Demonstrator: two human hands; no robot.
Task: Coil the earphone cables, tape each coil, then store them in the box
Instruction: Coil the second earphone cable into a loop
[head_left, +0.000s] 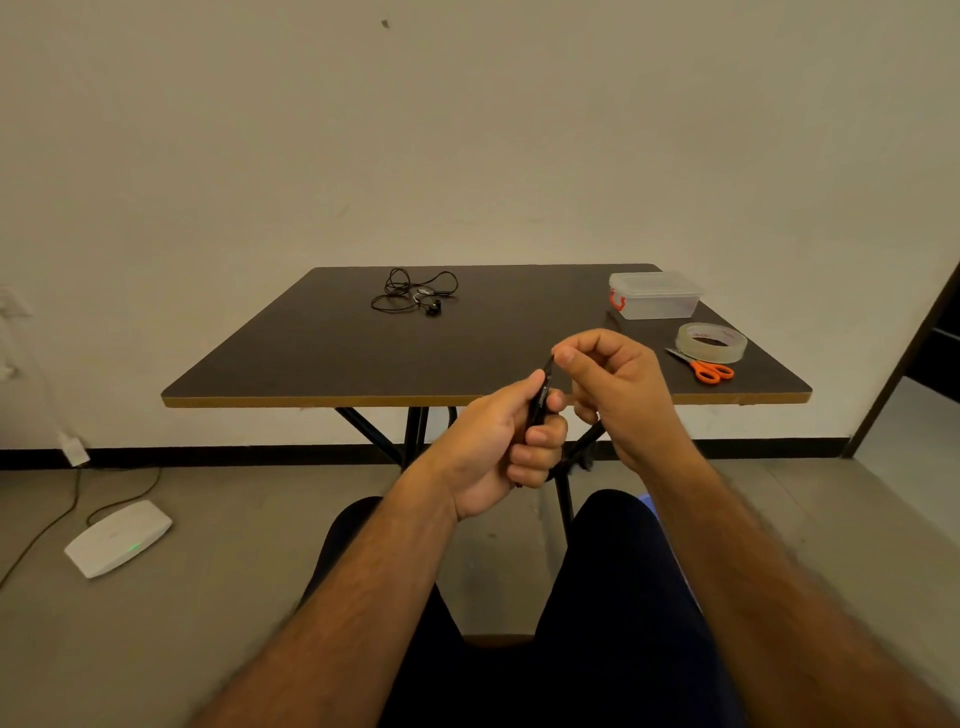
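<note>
Seated person, both forearms bare, hands raised in front of the near table edge.

L hand (498, 441): closed in a loose fist around a bundle of black earphone cable (537, 405); thumb lies along the top, fingers curled round the front. Bundle stands roughly upright in the grip, upper end sticking out above the thumb. A short dark bit shows below the fist.

R hand (618, 389): thumb and forefinger pinched shut on the top end of the same cable, just above the L thumb. Other fingers curled in, holding nothing that I can see. Hands nearly touching.

Table (322, 358): dark top w/ light edge strip, black legs, against a plain wall.
- Far centre-left: second set of earphones (415, 296), black, lying loose and uncoiled in open loops; earbuds at the R side of the tangle.
- Far R corner: clear plastic box (654, 299), lid on, red latch on its L end. Contents: cannot tell.
- Near the box, toward the R edge: roll of clear tape (710, 342) lying flat.
- Just in front of the tape: scissors (704, 366), orange handles, blades closed and pointing L; touching the roll or not, cannot tell.

Floor, L of the person: white flat device (118, 538) w/ small green light, cord running to the wall.
</note>
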